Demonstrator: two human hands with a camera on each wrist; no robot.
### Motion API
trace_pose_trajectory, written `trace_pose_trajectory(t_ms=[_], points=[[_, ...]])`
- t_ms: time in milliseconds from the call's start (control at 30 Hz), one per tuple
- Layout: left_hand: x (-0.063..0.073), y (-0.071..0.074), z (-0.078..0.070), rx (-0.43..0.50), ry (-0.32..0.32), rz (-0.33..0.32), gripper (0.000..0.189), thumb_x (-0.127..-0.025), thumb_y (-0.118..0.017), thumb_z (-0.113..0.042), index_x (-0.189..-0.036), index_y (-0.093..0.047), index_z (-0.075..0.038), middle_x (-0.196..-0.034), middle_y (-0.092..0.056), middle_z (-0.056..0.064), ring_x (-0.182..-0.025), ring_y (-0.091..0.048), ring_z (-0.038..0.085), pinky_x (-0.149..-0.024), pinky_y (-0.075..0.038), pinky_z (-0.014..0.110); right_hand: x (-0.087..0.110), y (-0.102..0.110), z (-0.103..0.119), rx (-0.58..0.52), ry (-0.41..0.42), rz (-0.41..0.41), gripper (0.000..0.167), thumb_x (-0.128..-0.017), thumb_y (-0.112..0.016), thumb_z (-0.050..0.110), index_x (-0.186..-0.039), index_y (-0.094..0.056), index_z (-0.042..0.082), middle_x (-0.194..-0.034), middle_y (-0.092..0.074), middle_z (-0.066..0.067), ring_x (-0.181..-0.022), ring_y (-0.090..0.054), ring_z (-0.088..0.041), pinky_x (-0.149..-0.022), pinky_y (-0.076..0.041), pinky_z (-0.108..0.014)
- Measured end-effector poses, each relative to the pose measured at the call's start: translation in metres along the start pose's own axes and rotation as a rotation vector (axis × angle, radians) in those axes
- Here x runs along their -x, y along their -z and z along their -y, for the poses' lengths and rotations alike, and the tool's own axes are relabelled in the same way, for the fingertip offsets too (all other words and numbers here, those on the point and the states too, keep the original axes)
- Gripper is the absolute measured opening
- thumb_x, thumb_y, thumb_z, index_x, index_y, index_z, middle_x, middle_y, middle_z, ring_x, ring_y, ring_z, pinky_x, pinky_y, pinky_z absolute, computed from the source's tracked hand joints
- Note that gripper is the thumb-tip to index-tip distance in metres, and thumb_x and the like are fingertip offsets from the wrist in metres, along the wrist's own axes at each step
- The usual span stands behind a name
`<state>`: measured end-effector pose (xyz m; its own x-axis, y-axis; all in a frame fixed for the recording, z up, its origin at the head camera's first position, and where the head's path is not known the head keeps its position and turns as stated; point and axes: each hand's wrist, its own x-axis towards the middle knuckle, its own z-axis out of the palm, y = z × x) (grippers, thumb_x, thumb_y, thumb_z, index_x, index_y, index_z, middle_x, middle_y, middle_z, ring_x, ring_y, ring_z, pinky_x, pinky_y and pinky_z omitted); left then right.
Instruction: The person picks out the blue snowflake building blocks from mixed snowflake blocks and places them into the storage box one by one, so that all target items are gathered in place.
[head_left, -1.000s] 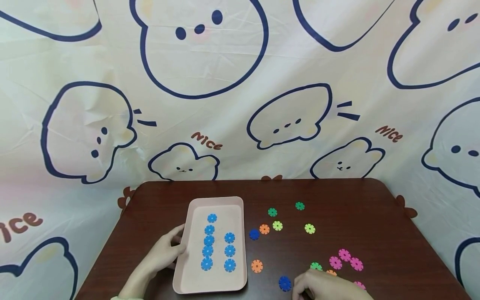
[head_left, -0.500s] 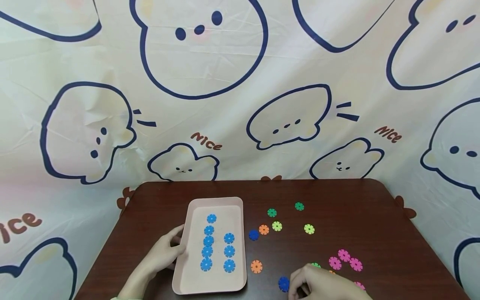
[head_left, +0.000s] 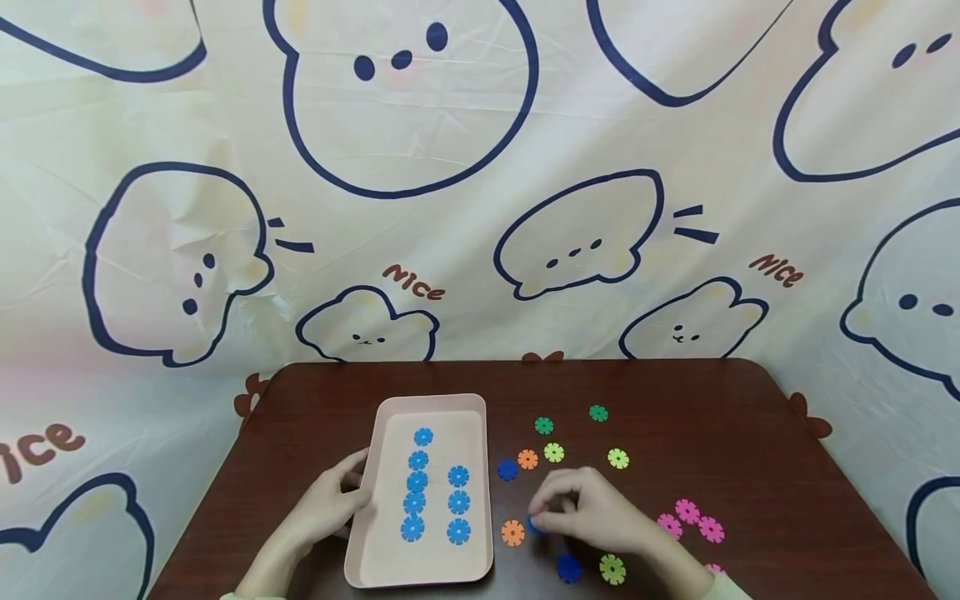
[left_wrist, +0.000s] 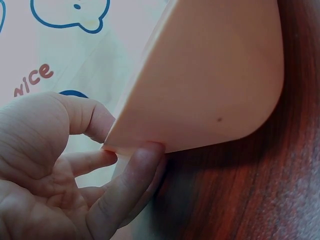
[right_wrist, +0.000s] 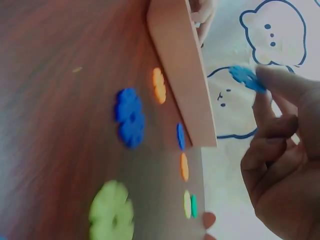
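Note:
My left hand [head_left: 330, 502] pinches the left edge of a pale pink tray [head_left: 438, 568] between thumb and fingers. In the left wrist view the fingertips [left_wrist: 150, 150] press on the tray's wall. Light blue flower-shaped discs [head_left: 458, 502] lie inside the tray in two columns, the left longer than the right. Off the tray's right side, my right hand [head_left: 596, 510] pinches a light blue notched disc [right_wrist: 245, 78] between thumb and index finger, raised above the table. Right below this hand lie a dark blue disc [head_left: 568, 568] and a yellow-green disc [head_left: 612, 570].
An orange disc [head_left: 513, 533] sits close to the tray's right edge. Farther back are dark blue, orange, yellow-green and green discs [head_left: 543, 426]. Several pink discs [head_left: 711, 529] lie to the right. A patterned cloth [head_left: 465, 250] hangs behind the dark wooden table [head_left: 675, 387].
My right hand has risen from the near table area and moved left and away toward the tray, with a light blue disc pinched. A yellow-green disc now shows fully. The left hand and tray stay put.

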<state>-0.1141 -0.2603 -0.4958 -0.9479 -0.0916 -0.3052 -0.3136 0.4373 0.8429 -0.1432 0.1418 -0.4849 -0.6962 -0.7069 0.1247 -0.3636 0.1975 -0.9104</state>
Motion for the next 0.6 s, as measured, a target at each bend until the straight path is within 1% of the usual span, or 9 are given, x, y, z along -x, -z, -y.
trace_pose_trajectory(t_ms=[133, 200, 333, 433, 533, 600], points=[[0.000, 0.000, -0.001, -0.002, 0.003, 0.003, 0.068, -0.090, -0.062, -0.004, -0.156, -0.043, -0.002, -0.111, -0.059, 0.018, -0.078, -0.069, 0.026, -0.055, -0.061, 0.046, -0.025, -0.006, -0.004, -0.002, -0.026, -0.109, 0.006, -0.093, -0.079, 0.022, -0.098, -0.081, 0.019, -0.090, -0.073, 0.002, -0.054, -0.044, -0.005, -0.047, -0.039, -0.021], [0.000, 0.001, -0.001, -0.001, 0.005, 0.005, 0.068, -0.090, -0.063, -0.004, -0.156, -0.043, -0.002, -0.110, -0.059, 0.018, -0.079, -0.069, 0.026, -0.056, -0.061, 0.046, -0.039, -0.010, -0.008, -0.015, -0.044, -0.150, 0.006, -0.093, -0.080, 0.022, -0.098, -0.081, 0.019, -0.091, -0.074, 0.002, -0.054, -0.046, -0.008, -0.047, -0.040, -0.022], [0.000, 0.001, -0.001, 0.000, 0.008, 0.005, 0.068, -0.091, -0.063, -0.004, -0.156, -0.043, -0.003, -0.111, -0.059, 0.018, -0.080, -0.069, 0.026, -0.056, -0.061, 0.046, -0.066, -0.017, -0.014, -0.057, -0.102, -0.222, 0.011, -0.092, -0.080, 0.024, -0.100, -0.082, 0.017, -0.097, -0.075, 0.002, -0.071, -0.060, -0.016, -0.059, -0.050, -0.025], [0.000, 0.001, -0.001, 0.004, 0.009, 0.003, 0.068, -0.091, -0.064, -0.004, -0.156, -0.043, -0.003, -0.111, -0.059, 0.018, -0.079, -0.069, 0.026, -0.056, -0.061, 0.046, -0.085, -0.022, -0.020, -0.081, -0.131, -0.269, 0.015, -0.092, -0.080, 0.025, -0.102, -0.083, 0.014, -0.100, -0.076, 0.002, -0.087, -0.067, -0.020, -0.070, -0.057, -0.028], [0.001, 0.001, -0.001, 0.006, 0.006, 0.001, 0.068, -0.091, -0.064, -0.005, -0.156, -0.043, -0.003, -0.111, -0.059, 0.018, -0.079, -0.070, 0.026, -0.055, -0.061, 0.046, -0.102, -0.028, -0.030, -0.100, -0.134, -0.301, 0.016, -0.092, -0.081, 0.024, -0.103, -0.083, 0.012, -0.100, -0.077, 0.000, -0.088, -0.069, -0.021, -0.074, -0.060, -0.030], [0.001, 0.000, -0.001, 0.010, 0.003, 0.001, 0.068, -0.092, -0.064, -0.004, -0.156, -0.043, -0.003, -0.110, -0.059, 0.018, -0.078, -0.070, 0.026, -0.055, -0.061, 0.046, -0.112, -0.031, -0.037, -0.102, -0.133, -0.312, 0.016, -0.092, -0.081, 0.023, -0.103, -0.083, 0.012, -0.100, -0.077, 0.001, -0.088, -0.069, -0.019, -0.075, -0.060, -0.029]])
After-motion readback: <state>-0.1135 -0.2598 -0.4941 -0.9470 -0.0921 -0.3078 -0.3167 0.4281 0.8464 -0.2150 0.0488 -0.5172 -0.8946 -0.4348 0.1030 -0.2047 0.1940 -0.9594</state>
